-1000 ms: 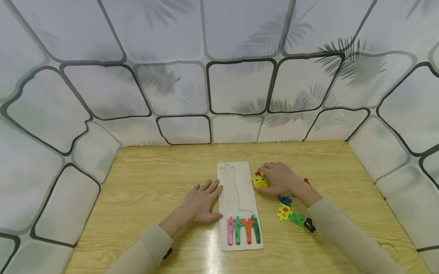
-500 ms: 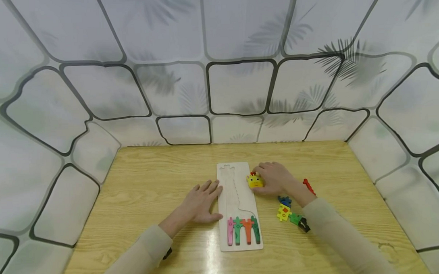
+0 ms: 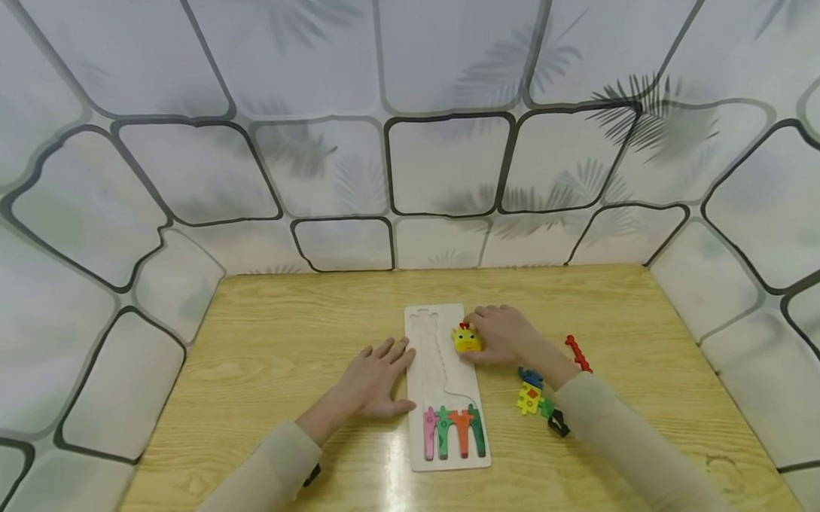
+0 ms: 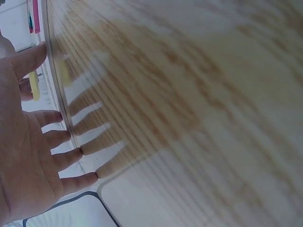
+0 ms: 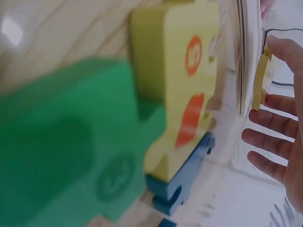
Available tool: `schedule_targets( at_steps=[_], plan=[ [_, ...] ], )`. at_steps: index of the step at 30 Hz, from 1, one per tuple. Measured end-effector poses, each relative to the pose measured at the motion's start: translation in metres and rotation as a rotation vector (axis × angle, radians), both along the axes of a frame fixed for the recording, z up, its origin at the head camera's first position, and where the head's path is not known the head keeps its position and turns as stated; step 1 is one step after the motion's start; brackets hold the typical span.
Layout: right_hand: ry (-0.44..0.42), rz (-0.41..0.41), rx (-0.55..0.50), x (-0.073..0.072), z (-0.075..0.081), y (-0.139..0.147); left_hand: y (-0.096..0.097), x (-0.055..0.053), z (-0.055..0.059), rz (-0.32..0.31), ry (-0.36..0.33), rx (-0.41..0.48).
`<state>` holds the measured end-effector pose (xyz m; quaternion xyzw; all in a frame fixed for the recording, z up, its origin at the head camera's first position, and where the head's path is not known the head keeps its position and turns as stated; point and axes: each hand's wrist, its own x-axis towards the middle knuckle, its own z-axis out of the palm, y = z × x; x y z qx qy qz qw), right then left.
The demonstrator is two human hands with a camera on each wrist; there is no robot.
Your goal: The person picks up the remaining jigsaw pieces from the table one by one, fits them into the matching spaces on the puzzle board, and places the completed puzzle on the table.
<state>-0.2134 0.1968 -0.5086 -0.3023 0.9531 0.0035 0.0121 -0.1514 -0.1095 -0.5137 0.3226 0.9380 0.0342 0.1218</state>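
Nearer nine o'clock than a second ago, the right hand [image 3: 506,335] pinches the yellow giraffe-head piece [image 3: 466,339] over the puzzle board's [image 3: 463,378] one-o'clock edge, face upright toward twelve. The board runs twelve-to-six; the left hand [image 3: 374,384] spreads its fingers.

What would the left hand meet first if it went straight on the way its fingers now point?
Most likely the pale puzzle board: the left hand lies right at its left edge, though whether the two touch or one overlaps the other is hard to tell.
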Motion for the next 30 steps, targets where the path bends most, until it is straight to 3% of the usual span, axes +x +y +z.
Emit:
schedule_targets(
  at_steps=[30],
  plan=[
    [-0.009, -0.005, 0.011, -0.002, -0.005, -0.026, 0.0, -0.001, -0.002, 0.007, -0.01, -0.01]
  ],
)
